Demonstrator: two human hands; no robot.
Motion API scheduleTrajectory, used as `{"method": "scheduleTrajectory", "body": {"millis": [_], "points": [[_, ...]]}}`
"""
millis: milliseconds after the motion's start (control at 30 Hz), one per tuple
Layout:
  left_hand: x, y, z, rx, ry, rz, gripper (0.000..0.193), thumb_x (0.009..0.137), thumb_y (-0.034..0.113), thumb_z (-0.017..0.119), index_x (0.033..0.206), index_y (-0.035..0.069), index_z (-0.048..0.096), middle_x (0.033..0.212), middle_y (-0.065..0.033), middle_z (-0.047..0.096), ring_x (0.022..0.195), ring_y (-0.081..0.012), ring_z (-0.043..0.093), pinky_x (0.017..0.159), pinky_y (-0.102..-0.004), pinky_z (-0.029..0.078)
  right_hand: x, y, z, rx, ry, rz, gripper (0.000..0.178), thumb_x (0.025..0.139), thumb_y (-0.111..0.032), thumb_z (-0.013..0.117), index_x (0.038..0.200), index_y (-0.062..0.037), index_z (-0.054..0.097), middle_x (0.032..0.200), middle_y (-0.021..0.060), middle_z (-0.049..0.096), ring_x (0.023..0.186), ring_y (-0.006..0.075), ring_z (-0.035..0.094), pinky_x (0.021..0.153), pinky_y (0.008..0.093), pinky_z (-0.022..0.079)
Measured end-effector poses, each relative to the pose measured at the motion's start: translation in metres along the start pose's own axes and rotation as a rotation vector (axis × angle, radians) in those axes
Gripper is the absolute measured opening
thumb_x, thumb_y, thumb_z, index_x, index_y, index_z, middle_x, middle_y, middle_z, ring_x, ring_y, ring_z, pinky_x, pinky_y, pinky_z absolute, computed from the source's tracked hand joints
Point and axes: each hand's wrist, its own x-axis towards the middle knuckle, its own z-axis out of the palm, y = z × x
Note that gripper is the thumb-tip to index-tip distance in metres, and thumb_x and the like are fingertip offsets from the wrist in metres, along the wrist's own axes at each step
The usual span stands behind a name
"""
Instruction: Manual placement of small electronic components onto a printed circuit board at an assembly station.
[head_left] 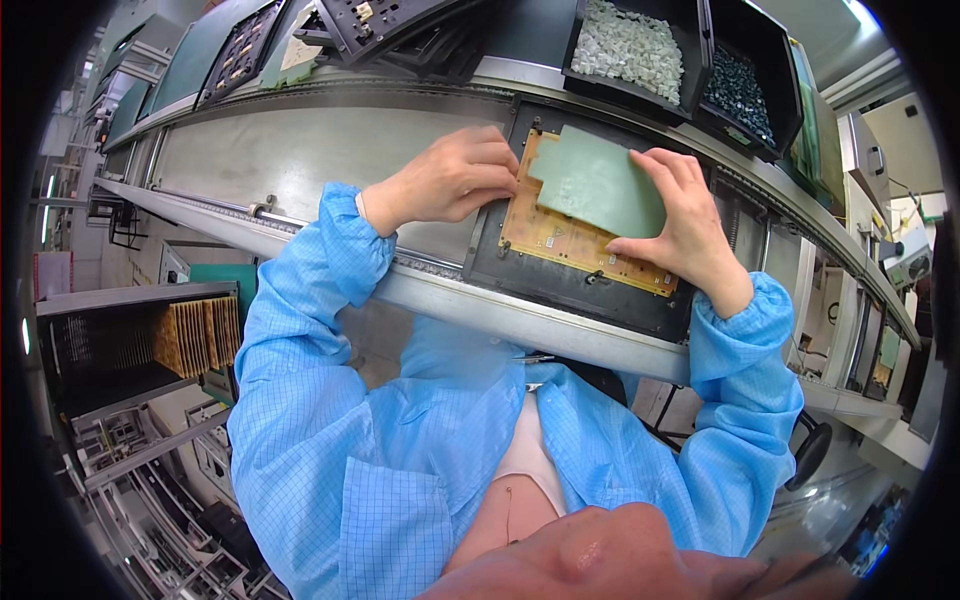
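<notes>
Plate (600,185), green & flat, is at R hand (690,215) in head view: thumb & fingers set wide apart round its R end, fingertips at far edge, thumb at near edge, plate held btwn. Plate is over board (545,230), orange-yellow, which shows L of plate & along its near side, by R thumb. Can't tell if plate touches board or is a bit above. L hand (450,175) is just L of plate, fingers curled, thumb & index tips close tog. at board's L edge; can't tell if they pinch anything. Board sits in tray (560,288), black, below R hand. Rail (580,330), silver, runs on body side of both hands. Beyond R hand: L bin (640,97) w/ white bits (630,48), then R bin (745,140) w/ dark bits (738,98). Beyond L hand, well apart: stack (405,25), black, askew. L of L hand & nearer body: rack (95,360) w/ spare bds (200,335) on edge. Sleeves (745,340), blue check, end at both wrists.
</notes>
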Motion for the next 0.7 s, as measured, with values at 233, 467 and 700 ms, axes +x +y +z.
{"method": "scheduleTrajectory", "body": {"millis": [233, 467, 700], "points": [[-0.006, 0.008, -0.014, 0.006, 0.216, -0.096, 0.028, 0.075, 0.000, 0.071, 0.103, 0.003, 0.068, 0.096, -0.0121, 0.065, 0.089, -0.0294, 0.060, 0.078, -0.0382, 0.048, -0.002, -0.004, 0.010, 0.004, -0.008, -0.023, 0.094, 0.056, -0.034, 0.093, 0.134, 0.0007, 0.053, 0.130, 0.0193, 0.053, 0.120, 0.0370, 0.051, 0.101, 0.0458, 0.046], [-0.007, 0.011, -0.007, 0.052, 0.207, -0.127, 0.029, 0.073, -0.001, 0.069, 0.101, 0.006, 0.068, 0.094, -0.0093, 0.065, 0.088, -0.0286, 0.059, 0.078, -0.0380, 0.047, -0.002, -0.006, 0.018, 0.000, 0.020, -0.044, 0.091, 0.056, -0.036, 0.092, 0.130, 0.0011, 0.055, 0.128, 0.0180, 0.054, 0.119, 0.0369, 0.050, 0.101, 0.0467, 0.045], [0.012, 0.023, -0.002, 0.135, 0.060, -0.161, 0.047, 0.073, 0.018, 0.079, 0.116, 0.007, 0.064, 0.116, -0.0116, 0.061, 0.107, -0.0325, 0.055, 0.091, -0.0433, 0.046, -0.005, -0.007, 0.023, 0.035, 0.037, -0.051, 0.091, 0.055, -0.035, 0.092, 0.129, 0.0008, 0.055, 0.126, 0.0172, 0.054, 0.117, 0.0369, 0.050, 0.101, 0.0468, 0.044]]}}
